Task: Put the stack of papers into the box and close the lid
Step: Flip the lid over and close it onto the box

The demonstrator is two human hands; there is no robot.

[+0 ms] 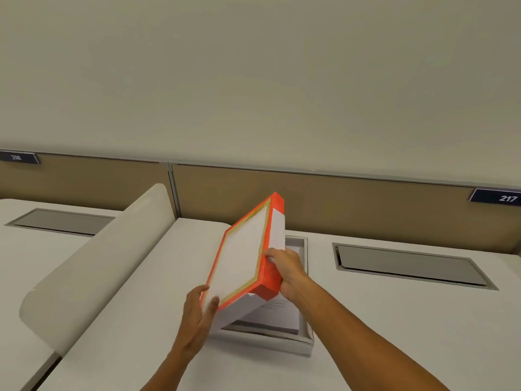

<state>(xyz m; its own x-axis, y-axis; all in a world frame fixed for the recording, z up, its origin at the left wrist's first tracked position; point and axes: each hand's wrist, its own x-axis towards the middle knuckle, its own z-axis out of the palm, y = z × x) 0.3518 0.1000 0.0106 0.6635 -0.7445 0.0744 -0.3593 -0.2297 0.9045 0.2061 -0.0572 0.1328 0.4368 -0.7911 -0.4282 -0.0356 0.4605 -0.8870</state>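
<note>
Lid (pixel 245 252), orange-rimmed with a white face, is held tilted above the open box (pixel 306 341), its far corner raised high and its near edge low over the box's left side. Both hands grip it. Right hand (pixel 284 270) is clamped on the lid's orange side wall, thumb over the upper edge, fingers wrapped behind. Left hand (pixel 201 309) cups the lid's lower near corner, thumb pressed on the white face, fingers underneath and mostly out of sight. Both forearms reach in from the bottom of the frame.

Stack of papers (pixel 275 317) already lies inside the box, a white top sheet with faint lines of print showing below the lid; the lid hides the rest of it. Box is white, low-walled, standing on a white desk (pixel 135 306); its near wall and right corner are plainly visible, its far rim shows behind the right hand.

Right of the box, a grey recessed panel (pixel 408 266) is set into the desktop. Left, a rounded cream divider (pixel 98 263) separates this desk from a neighbouring one with a similar panel. Behind runs a tan partition (pixel 352 204) carrying a dark plate reading 217 (pixel 504 197) at right; a second plate at far left is too blurred to read. Plain pale wall above.
</note>
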